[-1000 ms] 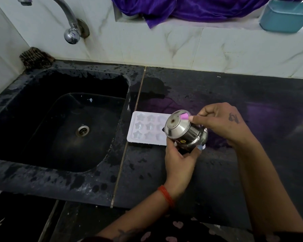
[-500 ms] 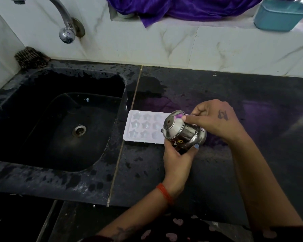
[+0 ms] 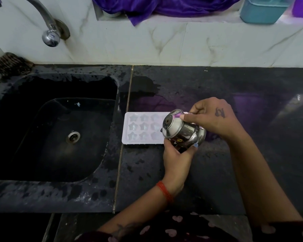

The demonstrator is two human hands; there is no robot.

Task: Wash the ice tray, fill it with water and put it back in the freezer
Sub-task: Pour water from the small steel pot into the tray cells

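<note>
Not much has moved, both hands keep the steel pot (image 3: 183,131) tipped over the tray (image 3: 142,127) on the counter (image 3: 217,172). Left hand (image 3: 177,154) cups it underneath, right hand (image 3: 212,117) grips the top. I'd pour slow, cell by cell, so the stars don't overflow.

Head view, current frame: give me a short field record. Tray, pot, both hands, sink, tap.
ice tray: white, star-shaped cells, lies flat on the black counter just right of the sink; right end hidden behind the pot
steel pot: tipped on its side over the tray's right end, base toward the camera
left hand: grips the pot from below
right hand: holds the pot from above, fingertip on its base rim
sink: black, drain visible
tap: no water seen running
water in tray: cannot tell
</note>
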